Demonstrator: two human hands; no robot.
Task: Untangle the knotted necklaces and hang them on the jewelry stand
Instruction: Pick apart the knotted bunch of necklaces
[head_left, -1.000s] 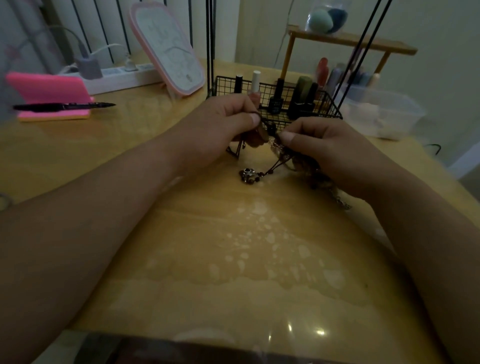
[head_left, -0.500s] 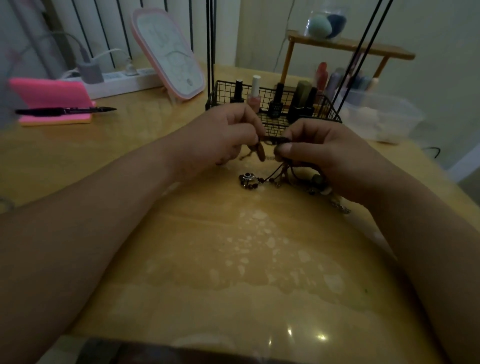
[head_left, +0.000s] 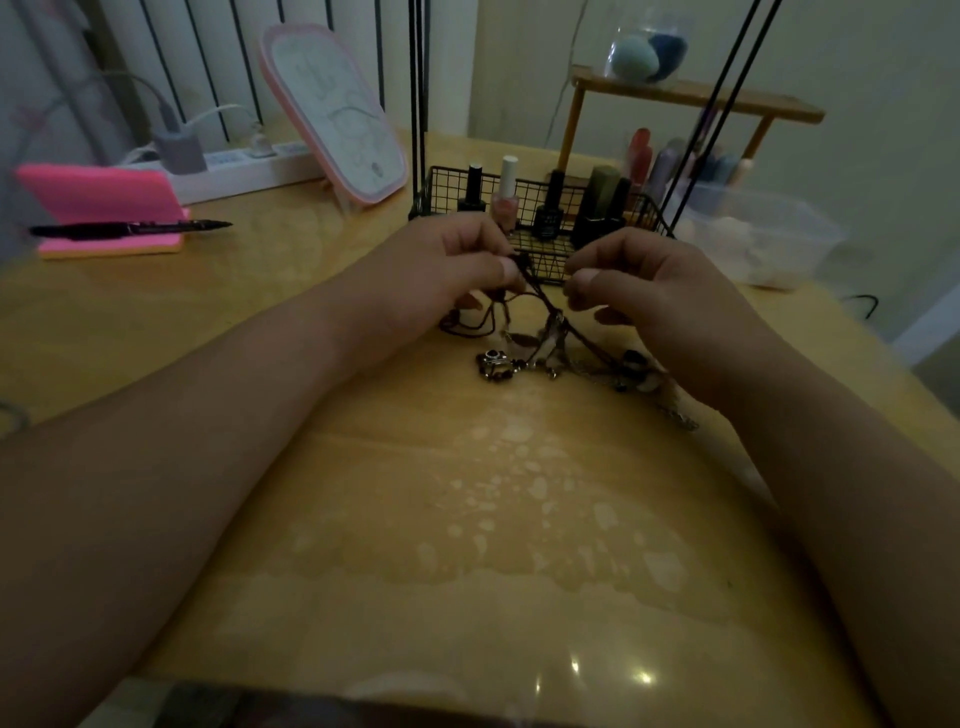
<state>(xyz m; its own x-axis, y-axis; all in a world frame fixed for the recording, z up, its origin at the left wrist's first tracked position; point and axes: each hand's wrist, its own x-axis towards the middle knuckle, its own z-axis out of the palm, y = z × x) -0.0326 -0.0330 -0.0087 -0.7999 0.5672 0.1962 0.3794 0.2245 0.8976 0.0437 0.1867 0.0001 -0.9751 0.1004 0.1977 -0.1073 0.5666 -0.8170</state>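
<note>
A cord (head_left: 540, 296) of the knotted necklaces (head_left: 498, 361) is pinched by the raised left hand (head_left: 452, 270). The right hand (head_left: 649, 291) is curled alongside, grip unclear.

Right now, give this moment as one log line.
step: untangling | left hand: pinches dark cord | right hand: curled beside cord, grip unclear | necklace tangle: on table

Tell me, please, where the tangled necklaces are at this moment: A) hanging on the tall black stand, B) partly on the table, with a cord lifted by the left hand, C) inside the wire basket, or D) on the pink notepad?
B: the tangled necklaces lie in a heap on the table, and the left hand pinches a dark cord that rises from them.
</note>
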